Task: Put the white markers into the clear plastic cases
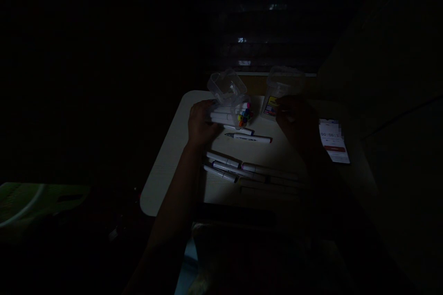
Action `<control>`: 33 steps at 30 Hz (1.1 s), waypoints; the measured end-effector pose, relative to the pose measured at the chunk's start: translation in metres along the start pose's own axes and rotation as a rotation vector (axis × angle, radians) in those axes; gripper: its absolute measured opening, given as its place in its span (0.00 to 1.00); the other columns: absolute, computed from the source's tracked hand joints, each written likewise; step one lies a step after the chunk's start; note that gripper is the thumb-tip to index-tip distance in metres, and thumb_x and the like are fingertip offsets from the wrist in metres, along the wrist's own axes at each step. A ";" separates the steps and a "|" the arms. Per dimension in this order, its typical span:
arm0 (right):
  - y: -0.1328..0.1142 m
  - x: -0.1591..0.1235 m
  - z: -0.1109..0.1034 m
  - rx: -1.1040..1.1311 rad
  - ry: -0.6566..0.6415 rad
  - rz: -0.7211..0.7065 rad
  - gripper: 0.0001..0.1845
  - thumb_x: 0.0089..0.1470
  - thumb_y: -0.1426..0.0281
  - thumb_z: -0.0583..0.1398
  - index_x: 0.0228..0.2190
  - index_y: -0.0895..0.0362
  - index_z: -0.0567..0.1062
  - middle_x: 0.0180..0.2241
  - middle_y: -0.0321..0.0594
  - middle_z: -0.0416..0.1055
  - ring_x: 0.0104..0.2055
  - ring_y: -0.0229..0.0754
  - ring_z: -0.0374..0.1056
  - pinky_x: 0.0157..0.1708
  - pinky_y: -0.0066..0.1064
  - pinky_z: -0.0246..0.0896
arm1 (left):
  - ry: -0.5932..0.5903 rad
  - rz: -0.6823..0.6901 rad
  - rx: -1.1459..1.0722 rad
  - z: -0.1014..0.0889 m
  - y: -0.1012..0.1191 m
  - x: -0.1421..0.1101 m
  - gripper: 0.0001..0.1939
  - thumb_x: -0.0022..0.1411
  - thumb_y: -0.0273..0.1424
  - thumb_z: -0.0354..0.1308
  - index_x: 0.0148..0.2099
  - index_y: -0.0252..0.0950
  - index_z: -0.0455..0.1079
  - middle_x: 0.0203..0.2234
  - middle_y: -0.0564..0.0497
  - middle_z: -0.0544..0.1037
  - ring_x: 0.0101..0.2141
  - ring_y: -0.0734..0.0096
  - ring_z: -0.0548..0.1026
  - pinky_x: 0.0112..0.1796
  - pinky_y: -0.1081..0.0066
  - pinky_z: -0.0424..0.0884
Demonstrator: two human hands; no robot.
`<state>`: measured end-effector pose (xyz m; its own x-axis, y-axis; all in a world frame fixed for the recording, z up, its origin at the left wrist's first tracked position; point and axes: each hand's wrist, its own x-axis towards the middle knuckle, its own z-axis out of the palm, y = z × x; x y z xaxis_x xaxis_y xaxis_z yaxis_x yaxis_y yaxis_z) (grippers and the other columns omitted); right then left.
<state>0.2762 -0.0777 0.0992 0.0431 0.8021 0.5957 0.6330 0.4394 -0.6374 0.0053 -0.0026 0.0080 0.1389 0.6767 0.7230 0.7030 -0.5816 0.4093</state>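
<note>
The scene is very dark. My left hand (200, 122) grips a clear plastic case (230, 108) lying on its side, its lid (224, 84) flipped open; it holds white markers with coloured caps (245, 116) facing right. My right hand (294, 117) rests against a second clear plastic container (280, 94) with a yellow label. Whether it holds a marker too is not visible. Loose white markers (249, 137) lie between my hands, and several more (235, 168) lie nearer to me.
All of this sits on a small white table (166, 166) with rounded corners. A phone (334, 140) with a lit screen lies at the right. Dark surroundings hide the rest; a pale object (31, 203) shows at the lower left.
</note>
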 end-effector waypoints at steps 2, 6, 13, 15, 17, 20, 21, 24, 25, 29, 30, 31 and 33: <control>-0.001 0.000 -0.001 -0.011 -0.024 0.011 0.12 0.49 0.74 0.58 0.37 0.59 0.76 0.40 0.43 0.76 0.35 0.38 0.73 0.34 0.31 0.71 | 0.000 0.005 -0.002 0.000 0.000 0.000 0.30 0.49 0.40 0.65 0.53 0.40 0.64 0.50 0.45 0.74 0.51 0.55 0.71 0.53 0.55 0.66; -0.006 0.000 -0.001 -0.064 -0.076 0.046 0.10 0.49 0.74 0.58 0.34 0.57 0.77 0.36 0.41 0.77 0.34 0.40 0.73 0.33 0.31 0.70 | -0.008 -0.002 0.008 0.000 0.000 0.000 0.30 0.48 0.39 0.65 0.54 0.40 0.64 0.50 0.44 0.74 0.51 0.54 0.71 0.53 0.55 0.66; -0.009 -0.004 0.003 -0.180 -0.514 0.123 0.11 0.54 0.72 0.57 0.39 0.58 0.77 0.37 0.42 0.78 0.33 0.39 0.73 0.35 0.30 0.66 | -0.016 -0.032 -0.015 0.002 -0.002 0.000 0.30 0.48 0.40 0.66 0.54 0.40 0.64 0.50 0.44 0.73 0.53 0.53 0.70 0.55 0.54 0.65; -0.008 -0.008 0.005 -0.237 -0.693 0.099 0.12 0.55 0.70 0.57 0.40 0.58 0.77 0.38 0.43 0.78 0.35 0.40 0.73 0.34 0.30 0.64 | -0.021 -0.038 -0.021 0.002 -0.002 -0.001 0.30 0.49 0.41 0.65 0.54 0.40 0.64 0.51 0.44 0.73 0.54 0.53 0.70 0.56 0.53 0.64; -0.009 -0.013 0.010 -0.294 -0.837 0.057 0.13 0.57 0.68 0.57 0.41 0.59 0.77 0.39 0.44 0.78 0.37 0.41 0.73 0.36 0.30 0.63 | -0.027 -0.039 -0.015 0.002 -0.002 -0.002 0.31 0.50 0.42 0.65 0.55 0.40 0.63 0.51 0.44 0.73 0.54 0.52 0.69 0.56 0.53 0.64; -0.019 -0.022 0.020 -0.350 -0.971 0.013 0.15 0.58 0.68 0.56 0.44 0.60 0.77 0.43 0.46 0.78 0.42 0.44 0.73 0.39 0.31 0.63 | -0.027 -0.038 0.011 0.001 -0.001 -0.002 0.31 0.50 0.43 0.65 0.55 0.40 0.64 0.51 0.44 0.72 0.54 0.53 0.69 0.56 0.54 0.64; -0.024 -0.024 0.024 -0.362 -0.998 0.001 0.15 0.58 0.68 0.56 0.44 0.60 0.77 0.44 0.47 0.77 0.43 0.45 0.73 0.41 0.31 0.63 | -0.027 -0.034 0.015 0.001 -0.001 -0.001 0.31 0.50 0.43 0.65 0.55 0.40 0.64 0.51 0.44 0.72 0.54 0.53 0.69 0.55 0.54 0.64; -0.036 -0.032 0.036 -0.377 -1.064 -0.091 0.14 0.59 0.68 0.55 0.42 0.59 0.77 0.44 0.47 0.77 0.47 0.46 0.72 0.43 0.33 0.62 | -0.027 -0.019 0.011 0.001 -0.001 0.000 0.30 0.50 0.42 0.64 0.54 0.41 0.64 0.50 0.45 0.73 0.52 0.55 0.70 0.54 0.55 0.65; -0.038 -0.035 0.039 -0.383 -1.078 -0.135 0.14 0.59 0.68 0.55 0.40 0.59 0.77 0.44 0.47 0.77 0.46 0.46 0.72 0.43 0.33 0.62 | -0.028 -0.020 0.011 0.000 0.000 0.001 0.30 0.49 0.41 0.64 0.54 0.41 0.64 0.50 0.45 0.73 0.52 0.55 0.70 0.54 0.56 0.65; -0.039 -0.045 0.051 -0.401 -1.094 -0.257 0.11 0.57 0.70 0.56 0.37 0.58 0.78 0.39 0.45 0.77 0.43 0.47 0.72 0.41 0.34 0.61 | -0.028 -0.043 -0.002 0.000 0.002 0.001 0.29 0.49 0.40 0.64 0.54 0.41 0.64 0.50 0.45 0.73 0.52 0.54 0.70 0.54 0.55 0.64; -0.038 -0.047 0.053 -0.400 -1.090 -0.267 0.11 0.57 0.71 0.55 0.37 0.59 0.77 0.39 0.45 0.77 0.43 0.46 0.72 0.41 0.34 0.61 | -0.030 -0.045 -0.009 0.000 0.002 0.001 0.29 0.49 0.40 0.64 0.54 0.41 0.64 0.50 0.45 0.73 0.52 0.54 0.70 0.54 0.55 0.64; -0.037 -0.049 0.054 -0.397 -1.085 -0.274 0.12 0.57 0.72 0.55 0.37 0.59 0.77 0.39 0.45 0.77 0.42 0.46 0.72 0.41 0.34 0.61 | -0.033 -0.047 -0.014 0.000 0.002 0.001 0.30 0.49 0.40 0.64 0.54 0.40 0.64 0.50 0.44 0.73 0.53 0.54 0.70 0.54 0.55 0.64; -0.036 -0.051 0.057 -0.397 -1.076 -0.290 0.13 0.57 0.73 0.54 0.38 0.60 0.77 0.39 0.45 0.77 0.42 0.46 0.72 0.40 0.34 0.61 | -0.040 -0.053 -0.018 -0.001 0.003 0.001 0.30 0.49 0.41 0.64 0.54 0.40 0.64 0.50 0.44 0.73 0.53 0.53 0.69 0.54 0.55 0.64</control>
<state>0.2072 -0.1116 0.0636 -0.6944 0.7047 -0.1460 0.7162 0.6567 -0.2363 0.0072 -0.0036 0.0106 0.1299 0.7243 0.6771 0.6975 -0.5521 0.4568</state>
